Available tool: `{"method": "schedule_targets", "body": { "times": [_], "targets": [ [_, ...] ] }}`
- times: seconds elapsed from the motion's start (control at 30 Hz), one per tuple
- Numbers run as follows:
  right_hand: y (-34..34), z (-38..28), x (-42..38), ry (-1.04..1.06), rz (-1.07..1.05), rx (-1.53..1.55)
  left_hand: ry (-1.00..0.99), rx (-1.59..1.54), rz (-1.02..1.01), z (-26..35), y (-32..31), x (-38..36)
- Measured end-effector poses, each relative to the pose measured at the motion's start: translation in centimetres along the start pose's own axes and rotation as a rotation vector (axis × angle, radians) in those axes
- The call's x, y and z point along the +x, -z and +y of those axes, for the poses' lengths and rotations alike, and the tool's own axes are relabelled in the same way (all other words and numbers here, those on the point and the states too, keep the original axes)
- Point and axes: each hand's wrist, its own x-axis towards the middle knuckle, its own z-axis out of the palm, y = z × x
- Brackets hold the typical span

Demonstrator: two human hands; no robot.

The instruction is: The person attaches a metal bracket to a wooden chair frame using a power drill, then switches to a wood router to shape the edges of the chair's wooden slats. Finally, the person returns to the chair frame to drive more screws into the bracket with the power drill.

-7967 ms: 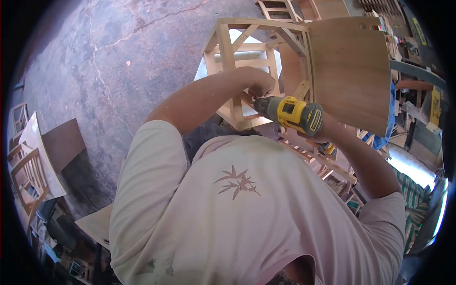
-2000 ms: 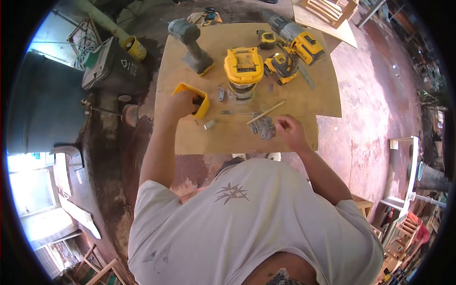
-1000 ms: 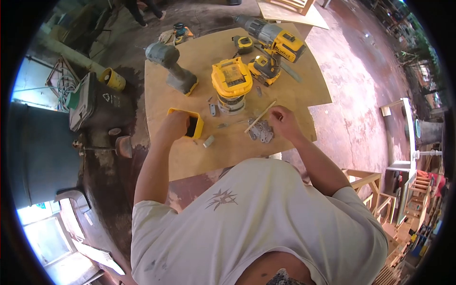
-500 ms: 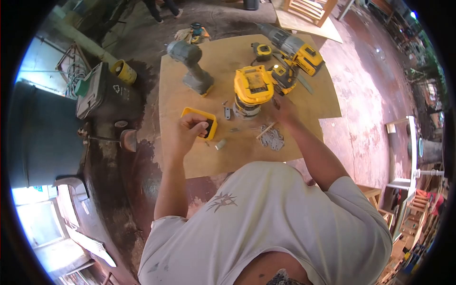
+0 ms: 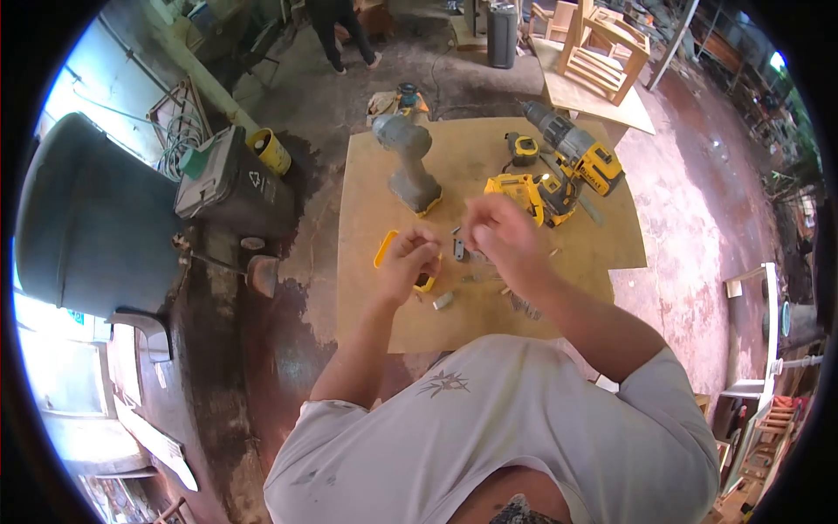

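My left hand [image 5: 412,262] is raised above a small yellow tray [image 5: 384,251], covering most of it, with thumb and fingers pinched together. Whatever the pinch holds is too small to make out. Facing it, my right hand [image 5: 502,237] is up with its fingers curled in; I cannot see what is in them. Behind the right hand stands a router with a yellow top [image 5: 515,186], partly hidden. A small grey metal piece [image 5: 459,250] lies on the board between the hands. Close to the left wrist is a short pale cylinder [image 5: 443,300].
On the board [image 5: 375,319] stand a grey cordless drill [image 5: 408,166] and, at the far right, a yellow drill [image 5: 580,155] beside a tape measure [image 5: 522,149]. A dark bin [image 5: 231,188] and a yellow bucket [image 5: 269,152] are at left. A person's legs [image 5: 336,35] show behind.
My right hand has left the router's side and come left towards my left hand. My left hand has lifted out of the yellow tray. The camera view has tilted up.
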Motion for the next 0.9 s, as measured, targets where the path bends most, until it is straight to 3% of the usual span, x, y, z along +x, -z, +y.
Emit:
{"method": "schedule_targets", "body": {
  "times": [0.07, 0.17, 0.27, 0.33, 0.37, 0.53, 0.6, 0.73, 0.83, 0.9],
  "targets": [
    [-1.1, 4.1, 3.2, -0.031, 0.205, -0.008, -0.009, -0.093, -0.018, 0.5, 1.3, 0.3],
    [-3.7, 8.6, 4.9, -0.171, 0.269, -0.304, -0.055, -0.101, -0.019, 0.3, 2.8, -0.4],
    [-5.3, 13.4, 8.2, -0.104, 0.379, -0.485, -0.105, -0.124, 0.003, -0.8, 3.7, -2.3],
    [-5.6, 15.8, 10.4, -0.064, 0.479, -0.506, -0.001, -0.140, 0.219, -0.8, 3.4, -4.2],
    [-5.5, 16.9, 11.8, -0.016, 0.554, -0.552, -0.007, -0.140, 0.218, -1.2, 3.7, -5.0],
    [-5.1, 17.5, 16.8, 0.185, 0.706, -0.661, -0.117, -0.202, 0.375, -1.6, 4.6, -8.9],
    [-5.0, 15.6, 17.7, -0.138, 0.648, -0.608, -0.156, -0.141, 0.423, -2.7, 6.0, -10.1],
    [-4.3, 15.2, 19.5, -0.229, 0.605, -0.696, -0.291, -0.079, 0.473, -3.4, 7.1, -11.8],
    [-5.5, 15.0, 19.2, -0.044, 0.648, -0.703, -0.401, -0.226, 0.503, -3.1, 7.6, -11.3],
    [-6.6, 14.6, 17.7, 0.279, 0.524, -0.709, -0.446, -0.276, 0.542, -1.6, 8.3, -10.3]
  ]
}}
